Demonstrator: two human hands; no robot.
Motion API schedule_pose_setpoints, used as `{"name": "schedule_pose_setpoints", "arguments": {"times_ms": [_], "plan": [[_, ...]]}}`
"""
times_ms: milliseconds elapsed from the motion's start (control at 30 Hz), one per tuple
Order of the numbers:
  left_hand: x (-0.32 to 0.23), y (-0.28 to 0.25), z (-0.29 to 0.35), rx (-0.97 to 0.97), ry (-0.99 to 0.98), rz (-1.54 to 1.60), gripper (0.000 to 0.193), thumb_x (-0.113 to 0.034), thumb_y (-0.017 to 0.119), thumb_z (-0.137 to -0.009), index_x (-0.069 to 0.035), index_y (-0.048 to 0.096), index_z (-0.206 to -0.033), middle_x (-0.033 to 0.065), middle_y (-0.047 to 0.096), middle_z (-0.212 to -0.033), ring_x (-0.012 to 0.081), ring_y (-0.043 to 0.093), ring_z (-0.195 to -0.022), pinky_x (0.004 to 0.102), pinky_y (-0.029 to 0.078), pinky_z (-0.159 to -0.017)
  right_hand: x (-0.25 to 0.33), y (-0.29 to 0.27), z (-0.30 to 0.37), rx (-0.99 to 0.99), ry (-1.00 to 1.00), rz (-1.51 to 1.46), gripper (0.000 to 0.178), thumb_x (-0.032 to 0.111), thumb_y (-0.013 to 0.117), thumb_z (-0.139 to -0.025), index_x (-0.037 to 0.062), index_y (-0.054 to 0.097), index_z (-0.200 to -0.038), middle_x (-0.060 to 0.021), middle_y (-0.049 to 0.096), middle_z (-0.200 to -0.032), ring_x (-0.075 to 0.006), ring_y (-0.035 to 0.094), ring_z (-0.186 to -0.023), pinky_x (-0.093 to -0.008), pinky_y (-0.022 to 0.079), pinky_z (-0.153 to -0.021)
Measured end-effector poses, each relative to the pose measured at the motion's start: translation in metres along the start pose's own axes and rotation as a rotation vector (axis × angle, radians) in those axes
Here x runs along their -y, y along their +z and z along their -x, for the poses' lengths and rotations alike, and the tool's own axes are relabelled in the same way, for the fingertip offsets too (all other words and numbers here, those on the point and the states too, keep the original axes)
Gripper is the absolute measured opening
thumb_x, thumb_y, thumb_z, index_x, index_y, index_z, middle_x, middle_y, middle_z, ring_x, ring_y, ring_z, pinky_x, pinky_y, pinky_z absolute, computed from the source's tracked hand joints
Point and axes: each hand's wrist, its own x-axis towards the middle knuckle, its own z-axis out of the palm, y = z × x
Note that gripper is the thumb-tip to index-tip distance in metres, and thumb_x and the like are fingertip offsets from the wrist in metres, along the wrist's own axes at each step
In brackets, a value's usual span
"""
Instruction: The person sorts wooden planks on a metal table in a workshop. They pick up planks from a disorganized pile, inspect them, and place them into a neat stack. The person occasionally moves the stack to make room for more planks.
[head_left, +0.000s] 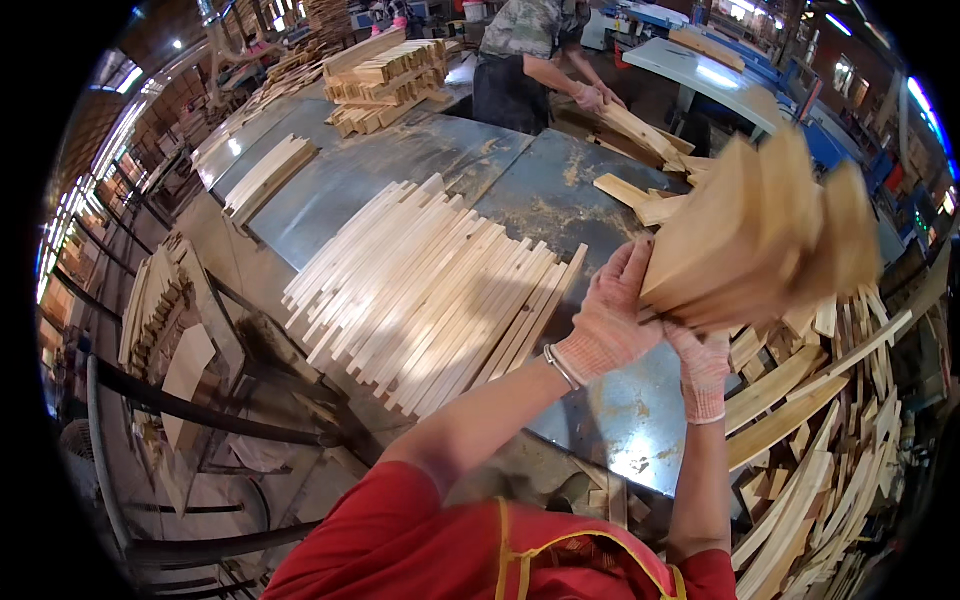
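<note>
Both of my hands wear pale orange knit gloves and grip a bundle of short wooden boards (720, 235), raised over the right side of the metal table (600, 420). The far end of the bundle is smeared by motion. My left hand (617, 312) closes on its near left side, with the thumb up along the edge. Under the bundle's near end is my right hand (700, 362), its fingers partly hidden by the wood. To the left of my hands, long thin wooden strips (430, 290) lie side by side in a wide row on the table.
Offcuts and slats (810, 450) pile up at the right. A stack of wooden blocks (385, 80) stands on the table's far side, with a few boards (268, 178) at its left edge. Across the table, a person in gloves (590, 97) handles a board. A metal rail (200, 405) stands at lower left.
</note>
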Motion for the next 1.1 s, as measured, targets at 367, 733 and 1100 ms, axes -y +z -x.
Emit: {"name": "schedule_pose_setpoints", "arguments": {"times_ms": [367,733,1100], "plan": [[0.155,-0.022,0.180,0.869,0.280,-1.028,0.043,-0.021,0.053,-0.097,-0.003,0.064,-0.135,0.0125,0.062,-0.134,0.0281,0.053,-0.133,0.0489,0.033,-0.118,-0.146,0.070,0.145,0.643,0.366,1.276,0.088,0.032,0.067,-0.092,0.0056,0.027,-0.166,-0.0288,0.052,-0.154,-0.0440,0.052,-0.141,-0.0435,0.045,-0.116],[0.096,-0.021,0.181,0.394,-0.171,-0.592,0.049,-0.031,0.075,-0.081,-0.004,0.064,-0.120,0.0134,0.059,-0.118,0.0340,0.058,-0.116,0.0479,0.045,-0.101,-0.123,0.070,0.068,0.558,0.850,-0.116,0.080,0.025,0.075,-0.094,0.0002,0.037,-0.160,-0.0212,0.066,-0.137,-0.0317,0.059,-0.129,-0.0381,0.046,-0.111],[0.129,0.003,0.177,0.377,-0.301,-0.683,0.055,-0.038,0.078,-0.086,-0.014,0.058,-0.131,0.0132,0.063,-0.123,0.0354,0.062,-0.117,0.0506,0.050,-0.094,-0.205,0.089,-0.163,0.776,-0.118,1.180,0.065,0.047,0.061,-0.097,0.0115,0.053,-0.151,-0.0200,0.067,-0.133,-0.0355,0.057,-0.129,-0.0517,0.037,-0.116]]}}
